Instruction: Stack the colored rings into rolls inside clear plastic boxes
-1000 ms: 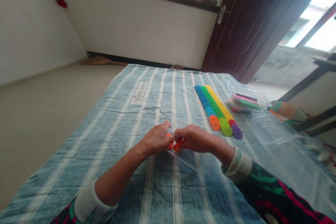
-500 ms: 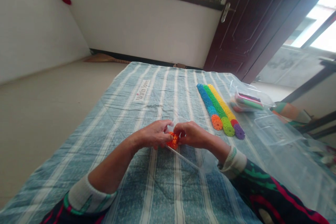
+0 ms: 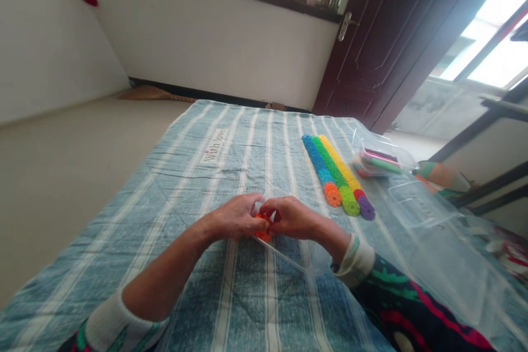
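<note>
My left hand [image 3: 233, 219] and my right hand [image 3: 291, 217] meet over a small clear plastic tray [image 3: 289, 256] on the striped blue cloth [image 3: 231, 154]. Both hands are closed, fingertips pinched together on small orange and red toothed discs [image 3: 263, 229] between them. Most of the discs are hidden by my fingers. To the right lie three long rows of stacked discs [image 3: 335, 173]: blue ending in orange, green, and yellow ending in red and purple.
A clear container with coloured pieces [image 3: 381, 160] sits at the right, and a clear lid [image 3: 421, 206] lies nearer on a clear plastic sheet. A dark wooden door [image 3: 383, 38] stands behind. The bare floor [image 3: 53, 165] is on the left.
The hands stay pinched together on the orange discs; the pieces have been pressed closer. The camera view has shifted slightly.
</note>
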The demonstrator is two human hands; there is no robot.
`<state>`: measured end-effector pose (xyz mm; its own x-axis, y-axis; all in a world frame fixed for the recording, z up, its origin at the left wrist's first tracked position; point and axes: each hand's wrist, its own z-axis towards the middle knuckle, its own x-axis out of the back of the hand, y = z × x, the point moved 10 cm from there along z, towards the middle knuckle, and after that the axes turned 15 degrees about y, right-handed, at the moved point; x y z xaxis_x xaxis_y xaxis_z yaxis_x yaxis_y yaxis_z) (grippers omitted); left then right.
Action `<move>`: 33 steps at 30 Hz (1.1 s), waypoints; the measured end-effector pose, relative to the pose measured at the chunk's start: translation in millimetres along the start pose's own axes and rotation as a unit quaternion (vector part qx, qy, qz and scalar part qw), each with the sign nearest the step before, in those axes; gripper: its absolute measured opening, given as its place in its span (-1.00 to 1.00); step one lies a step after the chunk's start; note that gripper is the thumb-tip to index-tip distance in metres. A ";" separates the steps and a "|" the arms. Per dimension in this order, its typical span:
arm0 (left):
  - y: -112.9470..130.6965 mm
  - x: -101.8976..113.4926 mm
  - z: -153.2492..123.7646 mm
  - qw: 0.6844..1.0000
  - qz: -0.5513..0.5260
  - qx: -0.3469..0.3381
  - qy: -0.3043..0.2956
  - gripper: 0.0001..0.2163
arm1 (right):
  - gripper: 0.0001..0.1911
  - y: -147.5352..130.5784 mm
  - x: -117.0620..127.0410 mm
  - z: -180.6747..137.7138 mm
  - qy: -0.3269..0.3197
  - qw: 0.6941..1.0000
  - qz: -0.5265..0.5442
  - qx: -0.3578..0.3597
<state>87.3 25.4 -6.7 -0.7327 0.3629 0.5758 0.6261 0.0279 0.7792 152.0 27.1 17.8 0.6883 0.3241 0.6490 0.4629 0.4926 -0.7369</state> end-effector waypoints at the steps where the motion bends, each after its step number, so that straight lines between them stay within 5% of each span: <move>1: 0.3 0.4 1.5 1.000 0.005 -0.005 0.008 -0.66 | -0.81 -0.6 0.4 0.4 0.000 1.000 -0.002 0.002; 11: -3.0 1.3 7.3 1.000 -0.007 0.002 0.024 -0.66 | -0.87 -4.5 -2.4 5.6 -0.050 0.998 -0.047 0.013; 14: -2.4 3.4 7.7 1.000 0.002 -0.008 0.030 -0.64 | -0.81 -8.3 3.2 2.2 -0.017 0.997 -0.064 0.047; 19: 3.1 6.5 7.9 0.998 0.027 -0.036 0.043 -0.67 | -0.72 -1.6 65.9 -13.4 0.166 0.980 -0.099 0.037; 22: 5.4 9.7 8.1 0.994 0.076 -0.047 0.068 -0.69 | -0.80 22.2 118.4 -28.7 0.255 0.941 -0.220 -0.006; 27: 8.6 12.3 6.9 0.987 0.122 -0.054 0.093 -0.70 | -0.72 88.5 151.3 -44.7 0.180 0.903 -0.372 -0.119; 33: 4.7 13.1 9.5 0.985 0.137 -0.051 0.096 -0.66 | -0.61 114.3 149.2 -46.0 0.116 0.895 -0.408 -0.139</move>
<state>83.2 39.2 2.1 -0.5833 0.1610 0.7961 0.7842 -0.1438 0.6036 333.3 94.6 21.8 0.1406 -0.2431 0.9598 0.9631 0.2585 -0.0756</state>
